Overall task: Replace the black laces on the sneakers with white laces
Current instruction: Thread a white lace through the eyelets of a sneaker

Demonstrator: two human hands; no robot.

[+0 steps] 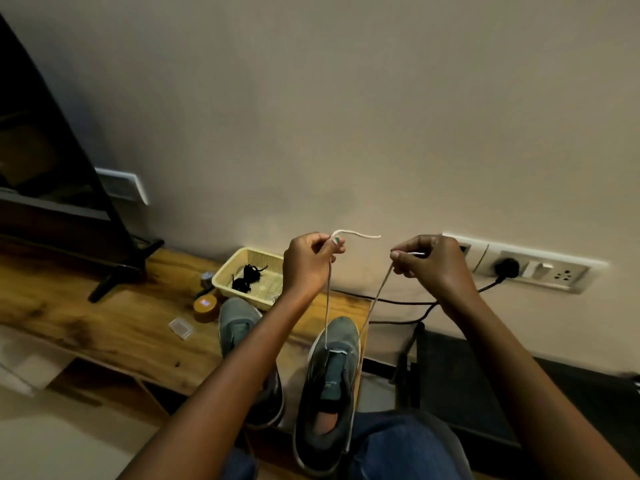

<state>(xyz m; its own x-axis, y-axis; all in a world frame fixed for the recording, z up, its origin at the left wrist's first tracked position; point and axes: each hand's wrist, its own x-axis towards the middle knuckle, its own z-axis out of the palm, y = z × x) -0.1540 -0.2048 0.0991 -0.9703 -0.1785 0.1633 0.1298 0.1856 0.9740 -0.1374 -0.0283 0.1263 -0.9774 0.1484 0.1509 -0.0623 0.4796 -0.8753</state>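
1. Head view: left hand (306, 263) raised at centre, fingers pinching one end of a thin white shoelace (328, 299); the short free tip curls off toward 3 o'clock above the thumb.
2. Right hand (431, 263), at 3 o'clock from the left and level with it, pinches the lace's other end between thumb and fingers.
3. Both strands run down at 6 o'clock into the front eyelets of a grey mesh sneaker with a pale sole (330, 386); only the lowest row looks threaded.
4. That sneaker sits toe-away, its toe on the edge of a wooden plank tabletop (104, 320), its heel near a blue-jeans knee (398, 445).
5. Second grey sneaker (239, 327) lies just beside it at 9 o'clock, partly hidden by the left forearm, no lace visible.
6. Bundled black laces (247, 277) lie inside a pale yellow plastic mesh basket (221, 280) at 11 o'clock from the sneakers, against the wall.
7. Orange round container (205, 306) is near the basket's left corner; small clear plastic case (180, 328) at its 7 o'clock.
8. Black TV on a stand (52, 150) at far left; white wall socket strip (530, 268) with a black plug at right.
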